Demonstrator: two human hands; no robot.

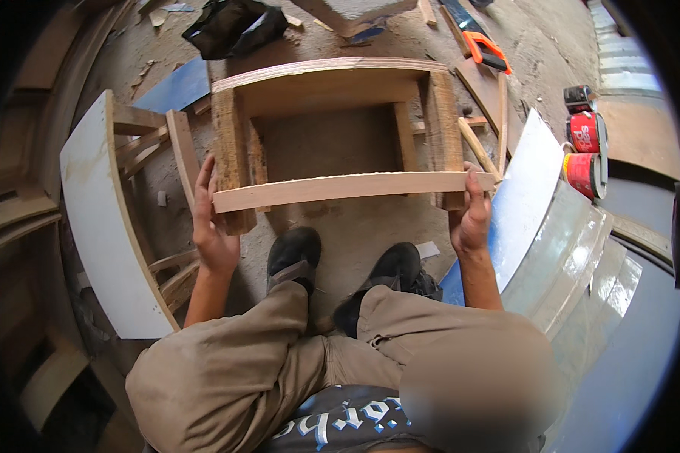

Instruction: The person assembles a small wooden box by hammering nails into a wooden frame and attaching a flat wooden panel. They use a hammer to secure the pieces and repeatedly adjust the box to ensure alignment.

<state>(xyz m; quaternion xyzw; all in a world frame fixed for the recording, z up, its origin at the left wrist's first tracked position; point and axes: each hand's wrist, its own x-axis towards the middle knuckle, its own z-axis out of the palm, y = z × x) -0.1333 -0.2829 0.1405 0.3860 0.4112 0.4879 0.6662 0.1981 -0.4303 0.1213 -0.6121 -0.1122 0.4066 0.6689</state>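
A pale wooden strip (347,186) lies across the near side of a rough wooden frame (332,94), spanning its two near legs. My left hand (217,238) is closed at the strip's left end, its fingers reaching up along the outside of the left leg. At the other end my right hand (472,215) grips the strip, thumb and fingers around it beside the right leg. The strip's right end sticks out a little past that leg. Between the legs, the frame's open middle shows the floor.
White-faced board on wooden legs (113,234) stands at the left. A handsaw (485,50) with an orange and black handle lies far right, near wood offcuts. Red cans (584,132) and stacked sheets (559,249) are to the right. A black bag (234,29) sits at the back.
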